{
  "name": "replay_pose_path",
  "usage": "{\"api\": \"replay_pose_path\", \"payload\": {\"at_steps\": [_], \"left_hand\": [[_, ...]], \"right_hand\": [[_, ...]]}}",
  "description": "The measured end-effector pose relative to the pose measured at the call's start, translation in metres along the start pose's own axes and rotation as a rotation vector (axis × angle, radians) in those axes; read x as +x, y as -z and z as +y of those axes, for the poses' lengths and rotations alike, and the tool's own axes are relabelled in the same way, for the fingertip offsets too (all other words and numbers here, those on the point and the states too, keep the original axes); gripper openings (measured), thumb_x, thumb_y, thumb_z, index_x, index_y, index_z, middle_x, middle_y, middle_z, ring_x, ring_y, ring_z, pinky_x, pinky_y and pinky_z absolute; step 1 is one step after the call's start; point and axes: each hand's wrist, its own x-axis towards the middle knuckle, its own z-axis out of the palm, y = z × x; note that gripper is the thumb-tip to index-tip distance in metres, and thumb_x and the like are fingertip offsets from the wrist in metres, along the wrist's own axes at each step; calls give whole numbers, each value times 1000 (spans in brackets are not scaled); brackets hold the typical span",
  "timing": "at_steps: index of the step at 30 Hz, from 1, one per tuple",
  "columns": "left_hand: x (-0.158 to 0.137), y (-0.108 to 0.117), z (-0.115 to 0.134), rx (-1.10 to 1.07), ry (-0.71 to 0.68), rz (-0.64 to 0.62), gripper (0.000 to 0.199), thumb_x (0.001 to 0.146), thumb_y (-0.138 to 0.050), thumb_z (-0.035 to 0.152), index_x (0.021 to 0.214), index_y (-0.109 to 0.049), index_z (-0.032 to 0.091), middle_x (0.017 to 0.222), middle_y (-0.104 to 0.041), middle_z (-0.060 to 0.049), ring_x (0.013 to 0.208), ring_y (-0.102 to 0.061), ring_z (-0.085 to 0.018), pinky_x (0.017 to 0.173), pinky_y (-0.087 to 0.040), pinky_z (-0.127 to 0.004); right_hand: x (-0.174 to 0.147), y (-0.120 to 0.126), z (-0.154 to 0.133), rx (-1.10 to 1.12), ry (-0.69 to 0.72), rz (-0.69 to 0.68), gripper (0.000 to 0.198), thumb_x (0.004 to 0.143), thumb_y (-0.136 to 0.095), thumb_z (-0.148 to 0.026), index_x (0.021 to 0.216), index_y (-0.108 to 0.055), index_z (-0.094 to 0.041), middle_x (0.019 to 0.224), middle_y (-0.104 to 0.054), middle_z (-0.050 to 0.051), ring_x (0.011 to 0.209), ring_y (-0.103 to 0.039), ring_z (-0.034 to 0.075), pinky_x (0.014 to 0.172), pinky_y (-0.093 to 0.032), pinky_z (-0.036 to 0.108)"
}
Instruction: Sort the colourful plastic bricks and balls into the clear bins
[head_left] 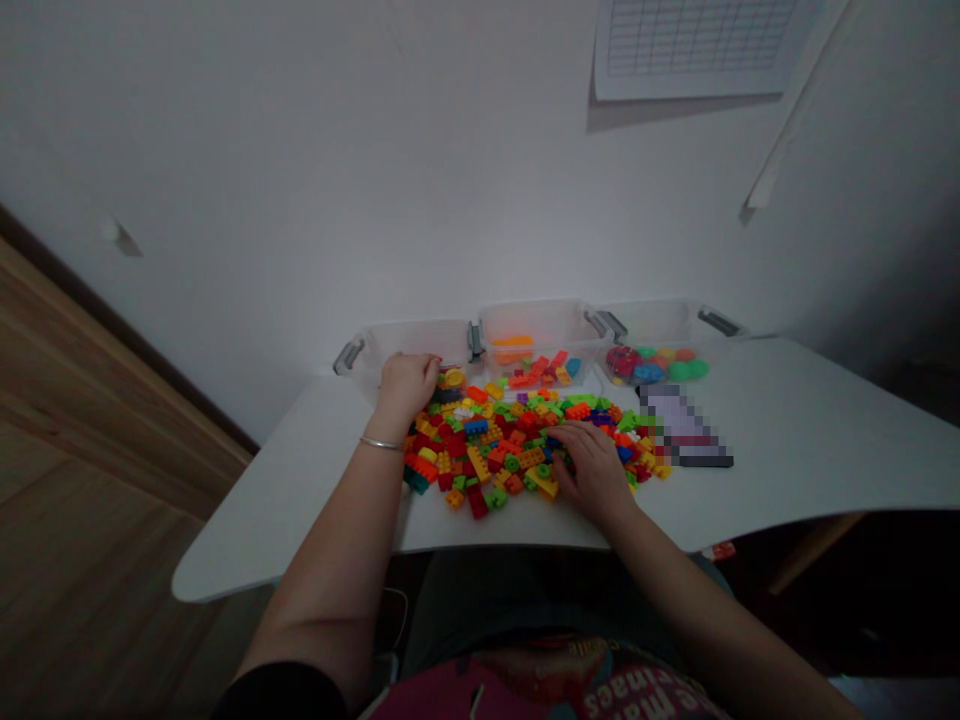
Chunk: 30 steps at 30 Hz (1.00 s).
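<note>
A heap of colourful plastic building bricks (517, 450) covers the middle of the white table. My left hand (409, 385), with a bangle on the wrist, is curled at the front of the left clear bin (424, 335). Its fingertips are mostly hidden, and I cannot make out what they hold. My right hand (596, 468) rests on the right part of the heap, thumb apart from the fingers. Its fingertips touch bricks near a blue one, and no brick is plainly gripped.
A middle clear bin (540, 315) holds orange, red and blue pieces. In the right clear bin (652, 320) lie round green, red and blue toys. A pixelated phone-like device (686, 425) lies right of the heap. The white table (810, 430) meets the wall behind the bins.
</note>
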Motion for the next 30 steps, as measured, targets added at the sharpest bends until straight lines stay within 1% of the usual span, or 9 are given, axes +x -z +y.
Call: {"api": "replay_pose_path", "payload": {"at_steps": [3, 5, 7, 9, 12, 14, 16, 24, 30], "left_hand": [[-1, 1, -4, -178, -37, 47, 37, 92, -38, 28, 111, -68, 18, 109, -73, -10, 105, -64, -24, 111, -28, -52], [-5, 5, -4, -255, -60, 115, 36, 90, -41, 26, 114, -66, 19, 118, -69, -9, 113, -60, -24, 113, -25, -53], [-14, 13, -2, -262, -72, 193, 34, 88, -45, 25, 114, -66, 18, 120, -67, -10, 116, -57, -24, 111, -32, -49], [-27, 21, 2, -209, -70, 221, 31, 87, -48, 26, 110, -68, 18, 116, -67, -11, 111, -58, -25, 101, -42, -43], [-50, 29, 10, -27, -30, 110, 25, 85, -55, 27, 103, -71, 19, 103, -69, -11, 99, -61, -29, 90, -48, -43], [-64, 28, 15, 95, -38, -7, 20, 83, -60, 28, 95, -73, 20, 98, -69, -12, 97, -60, -32, 86, -48, -46], [-73, 24, 17, 161, -64, -77, 18, 84, -60, 29, 88, -75, 20, 99, -68, -13, 97, -60, -33, 87, -47, -48], [-83, 4, 12, 201, -73, -122, 25, 87, -53, 28, 88, -78, 22, 124, -63, -12, 109, -54, -34, 93, -45, -48], [-87, -5, 10, 148, -80, -147, 27, 87, -50, 23, 88, -78, 22, 133, -58, -13, 117, -50, -33, 95, -45, -47]], "right_hand": [[0, 1, 1, -7, -1, -4, 33, 85, -52, -18, 116, -60, -17, 111, -68, 10, 110, -57, 26, 98, -46, 46], [1, 1, 1, -8, -2, 1, 33, 85, -52, -18, 117, -60, -18, 111, -68, 9, 110, -57, 26, 98, -46, 46], [1, 1, 0, -5, -7, 8, 33, 85, -52, -18, 117, -61, -19, 111, -69, 9, 110, -58, 26, 98, -46, 46], [1, 1, -1, 0, -12, 12, 34, 85, -52, -18, 117, -61, -19, 111, -69, 9, 110, -58, 26, 98, -46, 46], [1, 1, -2, -2, -12, 11, 33, 84, -52, -18, 116, -61, -18, 110, -69, 9, 109, -58, 26, 97, -46, 46], [1, 1, -3, -4, -5, 8, 32, 85, -52, -18, 116, -61, -17, 110, -69, 10, 109, -58, 26, 97, -46, 45], [2, 1, -3, -8, 3, 8, 32, 85, -52, -18, 116, -61, -16, 110, -69, 10, 109, -57, 26, 98, -46, 45], [3, 3, -3, -14, -1, 21, 33, 84, -51, -18, 116, -60, -19, 110, -69, 9, 109, -58, 26, 97, -46, 46], [4, 3, -4, -8, -7, 15, 33, 84, -51, -17, 116, -61, -19, 110, -69, 9, 110, -58, 26, 98, -46, 46]]}}
